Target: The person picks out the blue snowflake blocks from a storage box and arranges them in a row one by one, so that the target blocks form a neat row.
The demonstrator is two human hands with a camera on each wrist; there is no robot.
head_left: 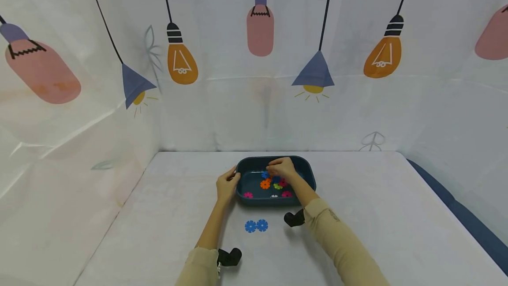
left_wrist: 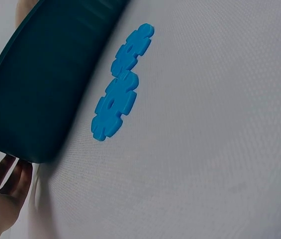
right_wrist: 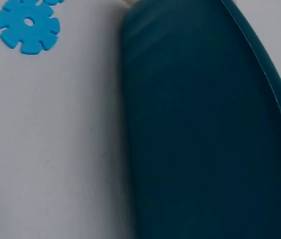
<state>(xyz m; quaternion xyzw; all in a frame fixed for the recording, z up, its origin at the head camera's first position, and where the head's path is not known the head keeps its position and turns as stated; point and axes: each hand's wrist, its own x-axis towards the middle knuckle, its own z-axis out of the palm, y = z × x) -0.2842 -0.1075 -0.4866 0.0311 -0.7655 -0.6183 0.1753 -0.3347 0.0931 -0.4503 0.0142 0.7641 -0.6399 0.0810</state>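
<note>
A dark teal tray (head_left: 265, 202) holds several small flower-shaped plastic discs, among them an orange disc (head_left: 265, 184), a lime green disc (head_left: 278, 186) and a pink disc (head_left: 286, 193). My left hand (head_left: 228, 183) grips its left side, thumb at the rim; in the left wrist view its fingers (left_wrist: 18, 181) touch the outer wall. Over the discs inside, my right hand (head_left: 282, 169) reaches down with bent fingers; whether it pinches one is too small to tell. The right wrist view shows the tray's wall (right_wrist: 200, 124) but not that hand. Two joined blue discs (head_left: 256, 226) lie before the tray.
The white table (head_left: 178, 215) reaches back to a wall sheet (head_left: 222, 114) printed with hanging lamps. Each wrist wears a black mount, the left mount (head_left: 230, 257) and the right mount (head_left: 293, 219) both close above the tabletop. Dark blue material (head_left: 448, 197) borders the right edge.
</note>
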